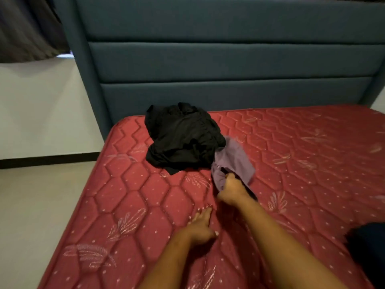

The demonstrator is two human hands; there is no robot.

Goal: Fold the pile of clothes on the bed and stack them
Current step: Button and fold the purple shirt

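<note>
A crumpled pile of black clothes (183, 138) lies on the red quilted mattress (302, 163) near its far left corner. A purple garment (235, 161) sticks out from the pile's right side. My right hand (231, 190) is shut on the purple garment's near edge, and part of the cloth hangs bunched under my fingers. My left hand (201, 225) rests flat on the mattress in front of the pile, fingers spread, holding nothing.
A blue-grey padded headboard (229, 59) stands behind the mattress. The mattress's left edge drops to a pale floor (37, 205). A dark object (366, 247) sits at the right edge. A dark curtain (27, 28) hangs at the top left.
</note>
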